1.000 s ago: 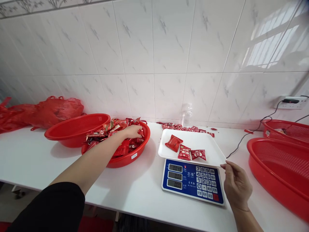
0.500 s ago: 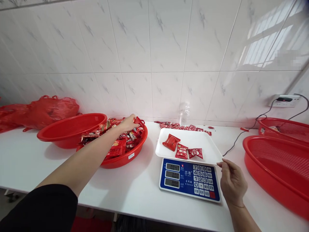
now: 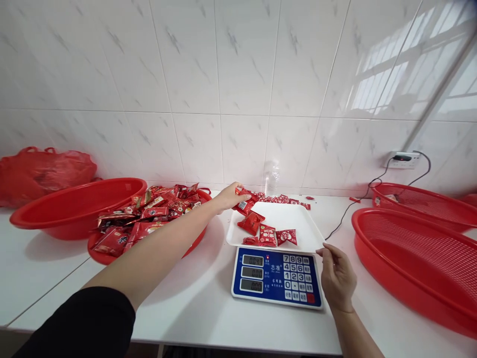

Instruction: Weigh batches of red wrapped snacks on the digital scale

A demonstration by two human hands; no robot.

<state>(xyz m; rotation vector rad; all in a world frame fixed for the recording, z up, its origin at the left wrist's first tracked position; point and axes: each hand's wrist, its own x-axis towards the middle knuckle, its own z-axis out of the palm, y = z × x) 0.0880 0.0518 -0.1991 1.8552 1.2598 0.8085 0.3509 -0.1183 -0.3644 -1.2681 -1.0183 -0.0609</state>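
Observation:
My left hand (image 3: 228, 196) is closed on a red snack packet (image 3: 246, 203), held at the back left edge of a white tray (image 3: 298, 216). The tray rests on a blue and white digital scale (image 3: 276, 278) with number keys and three displays. Several small red packets lie towards the tray's front left, among them a printed packet (image 3: 267, 235) and a twisted-looking packet (image 3: 286, 237). At the front right, my right hand (image 3: 338, 278) pinches the tray's corner between thumb and fingers. Left of the scale, a red basin heaped with packets (image 3: 154, 211) sits partly behind my left forearm.
Another red basin (image 3: 80, 206) and red plastic bags (image 3: 48, 169) stand at far left. On the right are red mesh baskets (image 3: 406, 268). A clear bottle (image 3: 272, 180) stands by the wall. A black cord (image 3: 348, 211) runs to a wall socket (image 3: 404, 160).
My left hand has moved right from the heaped basin to the tray, carrying a packet. Another packet now shows at the tray's front left. The view has shifted right; my right hand keeps its hold.

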